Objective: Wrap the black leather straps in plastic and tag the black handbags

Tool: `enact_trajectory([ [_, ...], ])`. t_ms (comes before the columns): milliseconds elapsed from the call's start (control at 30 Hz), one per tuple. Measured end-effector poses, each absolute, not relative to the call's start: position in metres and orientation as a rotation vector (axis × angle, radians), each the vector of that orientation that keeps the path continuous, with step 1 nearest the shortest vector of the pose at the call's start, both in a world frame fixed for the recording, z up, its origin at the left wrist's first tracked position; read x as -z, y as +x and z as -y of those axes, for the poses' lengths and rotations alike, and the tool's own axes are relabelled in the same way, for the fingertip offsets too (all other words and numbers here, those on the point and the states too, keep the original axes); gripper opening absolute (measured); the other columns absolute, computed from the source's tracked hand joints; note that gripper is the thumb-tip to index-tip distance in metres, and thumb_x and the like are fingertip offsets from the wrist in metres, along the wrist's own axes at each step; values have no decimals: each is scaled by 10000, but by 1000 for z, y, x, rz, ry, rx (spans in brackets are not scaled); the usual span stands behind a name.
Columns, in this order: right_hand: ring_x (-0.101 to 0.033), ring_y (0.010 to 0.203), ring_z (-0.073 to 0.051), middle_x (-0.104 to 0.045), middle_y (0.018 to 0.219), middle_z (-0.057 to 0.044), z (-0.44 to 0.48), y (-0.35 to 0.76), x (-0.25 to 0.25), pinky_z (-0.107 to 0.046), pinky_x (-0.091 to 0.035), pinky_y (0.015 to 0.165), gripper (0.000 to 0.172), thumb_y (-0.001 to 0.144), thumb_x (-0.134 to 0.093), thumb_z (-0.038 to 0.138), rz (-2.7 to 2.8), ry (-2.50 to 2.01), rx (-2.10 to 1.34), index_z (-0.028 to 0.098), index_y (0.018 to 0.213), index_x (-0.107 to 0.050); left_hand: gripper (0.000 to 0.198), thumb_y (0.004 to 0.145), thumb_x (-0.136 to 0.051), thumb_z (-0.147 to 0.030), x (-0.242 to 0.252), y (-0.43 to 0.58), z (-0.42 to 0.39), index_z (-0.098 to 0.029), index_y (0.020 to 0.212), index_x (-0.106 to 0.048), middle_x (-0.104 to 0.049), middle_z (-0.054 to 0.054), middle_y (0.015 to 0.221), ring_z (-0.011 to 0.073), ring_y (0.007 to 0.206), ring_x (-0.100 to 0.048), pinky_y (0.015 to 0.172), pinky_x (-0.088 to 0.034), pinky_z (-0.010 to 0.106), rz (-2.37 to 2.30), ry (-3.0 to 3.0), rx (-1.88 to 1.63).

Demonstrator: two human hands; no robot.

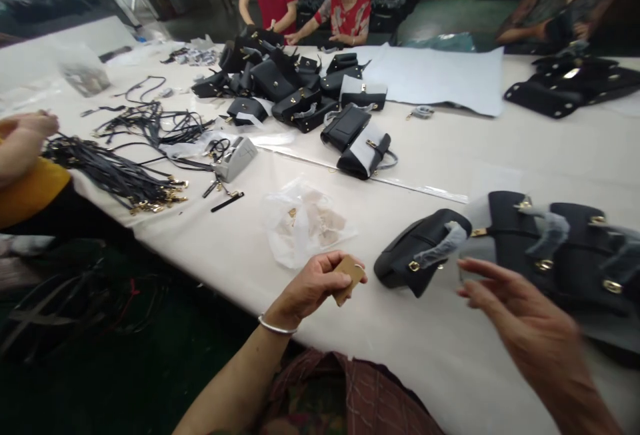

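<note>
My left hand (320, 281) is closed on a small brown card tag (349, 279), thumb on its face, above the table's near edge. A pale loop shows at the tag's upper corner. My right hand (515, 308) is slightly blurred, thumb and forefinger curled toward each other. A thin sliver seems to sit between those fingertips, too small to name. Just beyond it stands a black handbag (423, 248), its handle wrapped in clear film. Left of that bag lies an open plastic bag (305, 221) with brown tags and small gold bits.
More black handbags (515, 225) stand at right. Others form a pile (280, 81) at the table's far side. Bundled black straps (115, 171) and a grey box-like holder (236, 160) lie at left. A co-worker's hand (35, 125) is at far left; several people work across the table.
</note>
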State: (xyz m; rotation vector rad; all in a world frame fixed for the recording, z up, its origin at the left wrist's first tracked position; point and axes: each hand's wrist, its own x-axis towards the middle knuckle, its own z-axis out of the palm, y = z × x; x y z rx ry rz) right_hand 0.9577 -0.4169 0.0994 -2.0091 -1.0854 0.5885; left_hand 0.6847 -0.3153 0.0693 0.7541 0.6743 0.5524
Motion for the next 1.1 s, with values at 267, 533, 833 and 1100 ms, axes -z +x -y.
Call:
enact_trajectory([
  [267,-685,787,-194,-735,836,-45,411,908,-78,-304,-559,744,356,784,-749,494,912,-1450,-1414,200,983,-715,353,737,-770,-422,-89,741,320,-131,795,-579,-578,-20,617,67,486,-498,457,-402,183,-626,962,-282],
  [533,-577,542,-134,-665,702,-34,433,936,-63,-260,-453,511,322,773,-763,487,696,-1455,-1603,175,727,-698,315,687,-735,-325,-46,746,309,-172,708,-460,-473,-59,554,34,402,-373,371,-221,157,-642,613,-304],
  [833,-537,1264,-302,-696,1213,-94,449,940,-53,-450,-483,988,218,737,-790,476,310,-1080,-1422,272,749,-717,305,672,-733,-326,-6,750,331,-174,715,-473,-476,-58,566,44,415,-373,396,-240,180,-697,582,-196],
  [1100,-612,575,-147,-711,740,-8,434,962,-20,-258,-531,492,373,595,-903,453,98,-1301,-1262,294,903,-766,185,763,-674,-267,-23,759,313,-190,929,-700,-677,0,831,133,718,-569,680,-444,246,-825,1390,-193],
])
